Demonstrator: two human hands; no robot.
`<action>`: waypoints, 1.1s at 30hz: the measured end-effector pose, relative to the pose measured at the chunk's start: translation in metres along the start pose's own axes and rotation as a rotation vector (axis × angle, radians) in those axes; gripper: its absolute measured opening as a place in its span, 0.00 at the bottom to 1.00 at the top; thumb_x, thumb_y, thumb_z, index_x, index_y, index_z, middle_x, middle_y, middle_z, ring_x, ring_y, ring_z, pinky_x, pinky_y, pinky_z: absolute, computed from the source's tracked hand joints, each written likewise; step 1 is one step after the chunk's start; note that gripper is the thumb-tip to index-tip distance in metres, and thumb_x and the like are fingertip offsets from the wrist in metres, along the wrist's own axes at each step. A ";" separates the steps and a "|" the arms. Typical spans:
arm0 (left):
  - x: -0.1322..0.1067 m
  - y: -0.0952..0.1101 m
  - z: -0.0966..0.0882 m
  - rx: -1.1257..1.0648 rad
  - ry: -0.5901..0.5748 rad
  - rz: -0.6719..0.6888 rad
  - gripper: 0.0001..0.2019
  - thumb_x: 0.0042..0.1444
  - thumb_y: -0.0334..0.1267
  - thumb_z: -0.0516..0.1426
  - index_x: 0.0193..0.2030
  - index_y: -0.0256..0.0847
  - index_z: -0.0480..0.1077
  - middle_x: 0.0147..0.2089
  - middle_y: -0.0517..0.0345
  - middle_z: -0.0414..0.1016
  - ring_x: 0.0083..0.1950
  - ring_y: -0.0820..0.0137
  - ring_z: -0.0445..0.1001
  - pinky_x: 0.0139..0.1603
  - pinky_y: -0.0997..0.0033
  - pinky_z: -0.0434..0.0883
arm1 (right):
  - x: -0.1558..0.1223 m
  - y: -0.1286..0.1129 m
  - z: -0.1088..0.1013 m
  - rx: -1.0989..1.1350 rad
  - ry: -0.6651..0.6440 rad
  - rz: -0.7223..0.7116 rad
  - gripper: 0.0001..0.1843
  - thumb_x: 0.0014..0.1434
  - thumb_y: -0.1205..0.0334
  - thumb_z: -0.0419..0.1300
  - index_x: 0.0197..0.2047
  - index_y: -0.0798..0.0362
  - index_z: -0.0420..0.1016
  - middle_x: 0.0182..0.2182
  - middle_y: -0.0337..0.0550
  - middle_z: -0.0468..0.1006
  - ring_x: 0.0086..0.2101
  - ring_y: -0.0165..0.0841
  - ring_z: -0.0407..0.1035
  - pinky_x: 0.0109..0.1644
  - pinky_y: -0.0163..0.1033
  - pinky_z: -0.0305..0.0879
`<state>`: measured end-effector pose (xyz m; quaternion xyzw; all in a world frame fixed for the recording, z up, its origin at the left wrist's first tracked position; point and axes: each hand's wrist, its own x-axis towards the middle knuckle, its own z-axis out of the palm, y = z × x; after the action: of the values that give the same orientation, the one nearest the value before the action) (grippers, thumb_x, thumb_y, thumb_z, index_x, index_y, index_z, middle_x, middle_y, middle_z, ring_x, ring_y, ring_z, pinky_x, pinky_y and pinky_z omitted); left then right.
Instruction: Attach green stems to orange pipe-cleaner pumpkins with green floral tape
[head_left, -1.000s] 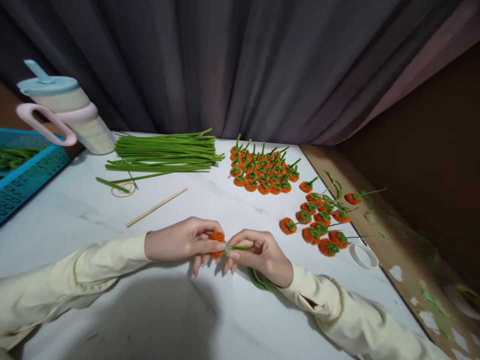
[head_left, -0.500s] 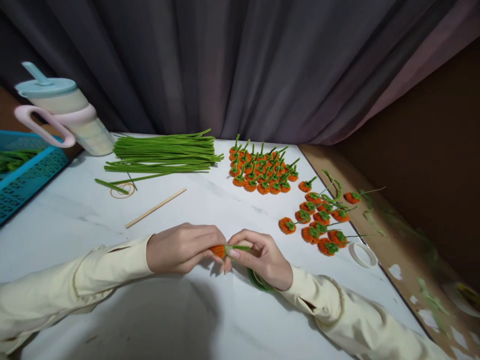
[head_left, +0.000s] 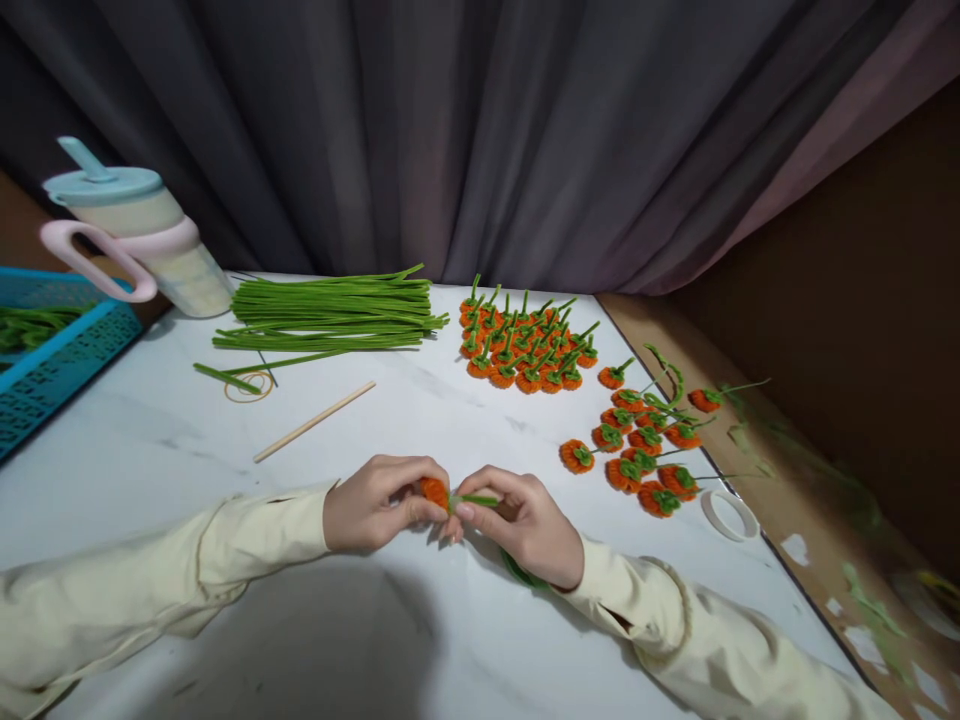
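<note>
Between the fingers of my left hand [head_left: 386, 503] is a small orange pipe-cleaner persimmon [head_left: 435, 492], lying on its side. Its green stem [head_left: 478, 500] points right, and my right hand [head_left: 529, 520] pinches it near the base with thumb and fingers. Something pale, perhaps tape, shows where the stem meets the orange part; its kind is hard to make out. Under my right hand lies a green ring [head_left: 520, 570], partly hidden, that looks like a roll of tape.
Finished-looking orange persimmons [head_left: 525, 350] stand clustered at the back, and several more [head_left: 637, 440] lie on the right near a white tape roll [head_left: 730, 514]. Green pipe cleaners [head_left: 330, 312], a wooden stick [head_left: 315, 422], rubber bands [head_left: 249, 387], a tumbler [head_left: 176, 250] and a blue basket [head_left: 71, 370] are leftward.
My left hand has shifted its grip and turned the persimmon slightly, so more of its orange side shows. My right hand stays at the stem. The whole view has moved a little.
</note>
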<state>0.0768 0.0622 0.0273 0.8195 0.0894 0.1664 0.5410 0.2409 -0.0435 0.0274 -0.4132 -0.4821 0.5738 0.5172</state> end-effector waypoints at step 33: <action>0.007 -0.010 -0.005 -0.752 -0.416 -0.425 0.18 0.50 0.48 0.61 0.32 0.33 0.64 0.24 0.57 0.73 0.16 0.79 0.67 0.14 0.83 0.67 | -0.007 0.005 -0.004 -1.447 -0.128 -1.186 0.06 0.54 0.77 0.54 0.31 0.67 0.71 0.22 0.55 0.75 0.26 0.37 0.68 0.29 0.42 0.65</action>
<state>0.0814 0.0728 0.0214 0.5466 0.0784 -0.0949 0.8283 0.2446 -0.0502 0.0215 -0.2888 -0.8813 -0.2012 0.3152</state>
